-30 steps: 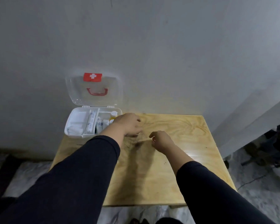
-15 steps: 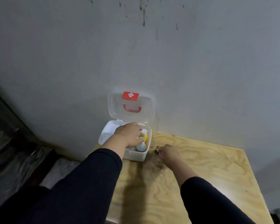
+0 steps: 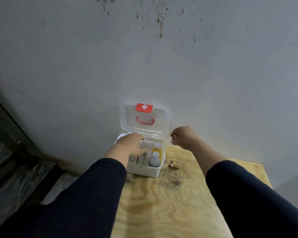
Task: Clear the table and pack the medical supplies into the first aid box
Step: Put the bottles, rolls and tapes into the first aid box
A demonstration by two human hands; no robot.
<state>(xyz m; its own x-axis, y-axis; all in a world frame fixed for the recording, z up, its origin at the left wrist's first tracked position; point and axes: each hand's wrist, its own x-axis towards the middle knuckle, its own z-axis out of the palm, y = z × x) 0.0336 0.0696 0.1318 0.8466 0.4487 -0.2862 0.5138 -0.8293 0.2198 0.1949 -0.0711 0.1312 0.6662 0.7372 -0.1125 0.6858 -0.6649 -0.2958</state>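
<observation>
The white first aid box (image 3: 145,170) stands at the table's far left corner against the wall, its clear lid (image 3: 159,125) with a red cross and red handle propped upright. Inside I see a yellow bottle (image 3: 157,150), a pale bottle (image 3: 154,160) and other white supplies. My left hand (image 3: 132,145) is down in the box, thumb and fingers closed around a white packet (image 3: 146,144). My right hand (image 3: 183,137) hovers beside the lid's right edge, fingers curled, with nothing visible in it.
The light wooden table (image 3: 179,212) has a dark stain and a small brown spot (image 3: 173,165) just right of the box. A grey stained wall stands directly behind. The floor drops away dark at the left.
My left hand went from the tabletop into the box. My right hand lifted off the table up beside the lid. The view swung left and upward.
</observation>
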